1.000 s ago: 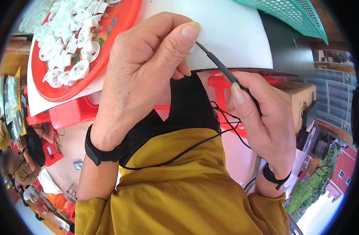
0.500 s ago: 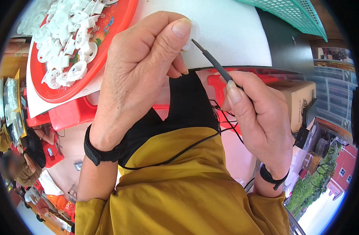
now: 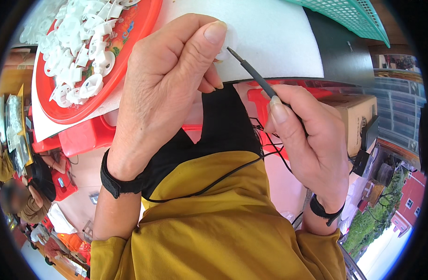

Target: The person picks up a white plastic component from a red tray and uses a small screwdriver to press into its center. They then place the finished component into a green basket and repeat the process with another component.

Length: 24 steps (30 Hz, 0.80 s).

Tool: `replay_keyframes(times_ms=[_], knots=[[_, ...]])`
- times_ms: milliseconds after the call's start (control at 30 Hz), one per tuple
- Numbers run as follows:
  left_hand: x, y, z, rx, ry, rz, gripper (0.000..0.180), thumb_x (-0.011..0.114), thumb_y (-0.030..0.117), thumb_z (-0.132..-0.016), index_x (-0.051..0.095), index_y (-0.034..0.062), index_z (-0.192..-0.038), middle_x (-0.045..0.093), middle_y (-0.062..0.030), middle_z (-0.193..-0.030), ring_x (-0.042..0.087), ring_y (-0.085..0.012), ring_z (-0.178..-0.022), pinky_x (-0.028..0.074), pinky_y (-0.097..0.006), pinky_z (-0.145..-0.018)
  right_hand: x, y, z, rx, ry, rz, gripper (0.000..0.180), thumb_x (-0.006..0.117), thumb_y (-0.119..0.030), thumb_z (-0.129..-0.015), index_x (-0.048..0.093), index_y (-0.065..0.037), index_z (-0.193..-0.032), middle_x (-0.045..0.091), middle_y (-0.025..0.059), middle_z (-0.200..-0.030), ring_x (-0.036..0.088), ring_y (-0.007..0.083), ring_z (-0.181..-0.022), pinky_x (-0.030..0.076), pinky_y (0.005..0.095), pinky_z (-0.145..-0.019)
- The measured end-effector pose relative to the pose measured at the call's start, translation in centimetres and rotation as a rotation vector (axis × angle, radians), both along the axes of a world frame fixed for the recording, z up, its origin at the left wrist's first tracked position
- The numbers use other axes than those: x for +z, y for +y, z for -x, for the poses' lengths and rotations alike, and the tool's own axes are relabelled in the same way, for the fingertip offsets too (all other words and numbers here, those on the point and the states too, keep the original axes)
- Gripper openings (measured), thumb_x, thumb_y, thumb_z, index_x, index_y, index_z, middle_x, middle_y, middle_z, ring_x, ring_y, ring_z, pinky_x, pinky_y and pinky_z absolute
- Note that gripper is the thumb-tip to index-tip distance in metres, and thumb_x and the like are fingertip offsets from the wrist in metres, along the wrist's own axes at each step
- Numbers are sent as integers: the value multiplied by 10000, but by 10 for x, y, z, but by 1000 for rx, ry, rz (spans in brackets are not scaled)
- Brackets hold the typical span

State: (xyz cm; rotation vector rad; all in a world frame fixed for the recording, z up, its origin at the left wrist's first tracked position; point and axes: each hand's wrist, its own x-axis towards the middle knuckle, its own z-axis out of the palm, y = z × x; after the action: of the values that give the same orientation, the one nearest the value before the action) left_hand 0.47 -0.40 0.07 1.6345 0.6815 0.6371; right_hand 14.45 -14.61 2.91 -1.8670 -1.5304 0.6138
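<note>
My left hand (image 3: 169,77) is closed, thumb against the curled fingers. A sliver of a small white plastic piece (image 3: 221,55) shows at its fingertips, mostly hidden behind the thumb. In a pen grip, my right hand (image 3: 307,135) holds a slim dark-grey hand tool (image 3: 256,73) with a narrow dark tip. That tip points up and left, close to the white piece; whether the two touch I cannot tell. Left of my left hand, a red tray (image 3: 95,112) with a printed floral pattern bears a heap of white plastic parts (image 3: 78,51) with round flanges.
A white sheet (image 3: 284,46) covers part of the dark table (image 3: 349,60). At the far right stands a green mesh basket (image 3: 349,18). Red stools (image 3: 85,135) and a cardboard box (image 3: 356,121) sit below table level. A black cable (image 3: 214,184) crosses my lap. People are seated at far left.
Almost nothing differs. Both hands and the tool keep their places, with only a very slight shift of my left fingertips and the tool's tip.
</note>
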Motion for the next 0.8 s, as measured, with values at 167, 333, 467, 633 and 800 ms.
replay_keyframes(times_ms=[167, 333, 467, 633, 800], knots=[[2, -1, 0, 11, 6, -3, 392, 531, 343, -966, 617, -1, -1134, 621, -23, -834, 575, -63, -659, 462, -184, -595, 2, 2, 0, -5, -10, 10, 205, 503, -109, -957, 587, 53, -1050, 547, 47, -629, 481, 96, -540, 385, 245, -509], [1, 0, 0, -8, 18, 19, 380, 520, 327, -973, 611, 2, -1148, 623, -24, -846, 573, -64, -664, 466, -187, -602, 0, 2, 1, 0, -12, 1, 207, 503, -119, -958, 590, 48, -1045, 554, 58, -631, 485, 113, -536, 385, 253, -510], [1, -2, 1, 9, 14, -1, 377, 513, 320, -977, 607, 1, -1154, 624, -28, -852, 574, -66, -665, 472, -188, -606, -1, 4, 4, 16, -14, -18, 206, 502, -112, -955, 584, 55, -1045, 560, 70, -633, 488, 137, -527, 392, 260, -513], [-2, -2, 0, 6, -10, -16, 362, 496, 301, -986, 610, -3, -1146, 625, -31, -855, 574, -66, -665, 480, -184, -603, -2, 3, 10, -5, -45, -12, 198, 496, -97, -951, 575, 62, -1039, 567, 115, -666, 534, 192, -532, 415, 288, -526], [-1, -1, 2, 3, 10, -47, 361, 494, 299, -987, 615, -9, -1131, 621, -33, -846, 570, -66, -661, 483, -186, -604, -2, 7, 14, -5, -71, -1, 179, 495, -80, -948, 572, 59, -1029, 567, 120, -675, 555, 204, -547, 423, 302, -530]])
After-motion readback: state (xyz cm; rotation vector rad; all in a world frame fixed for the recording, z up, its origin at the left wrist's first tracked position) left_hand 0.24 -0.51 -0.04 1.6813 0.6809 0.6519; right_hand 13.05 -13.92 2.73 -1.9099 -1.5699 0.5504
